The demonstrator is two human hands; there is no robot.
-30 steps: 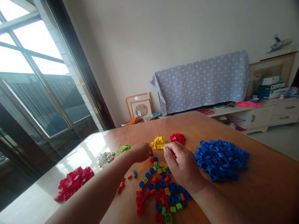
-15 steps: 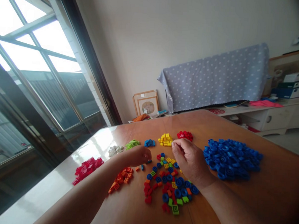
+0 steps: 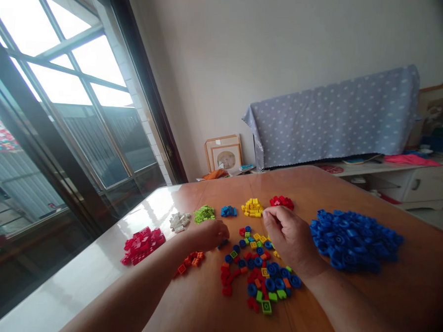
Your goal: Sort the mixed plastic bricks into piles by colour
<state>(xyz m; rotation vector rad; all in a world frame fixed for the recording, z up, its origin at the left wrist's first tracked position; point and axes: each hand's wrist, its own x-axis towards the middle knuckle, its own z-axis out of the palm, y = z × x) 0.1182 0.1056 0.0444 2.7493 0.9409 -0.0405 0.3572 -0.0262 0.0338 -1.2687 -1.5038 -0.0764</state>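
My left hand (image 3: pixel 216 233) is closed low over the table, left of a mixed scatter of small bricks (image 3: pixel 258 262); what its fingers hold, if anything, is hidden. A small dark blue piece (image 3: pixel 223 244) lies just under its fingertips. My right hand (image 3: pixel 283 233) has its thumb and fingers pressed together at the scatter's upper right, near the yellow brick pile (image 3: pixel 252 208); anything between them is too small to make out. Partly behind my left forearm sits the orange pile (image 3: pixel 194 260).
Around the wooden table (image 3: pixel 199 313) are piles in pink (image 3: pixel 143 244), white (image 3: pixel 179 222), green (image 3: pixel 204 213), light blue (image 3: pixel 228 211) and red (image 3: pixel 282 202). A large dark blue pile (image 3: pixel 355 240) is right of my right hand. Behind stands a cloth-covered object (image 3: pixel 331 122).
The whole view has shifted, so the table and hands appear further right. My left hand has come slightly over the orange pieces' side, covering the small pieces that showed below it.
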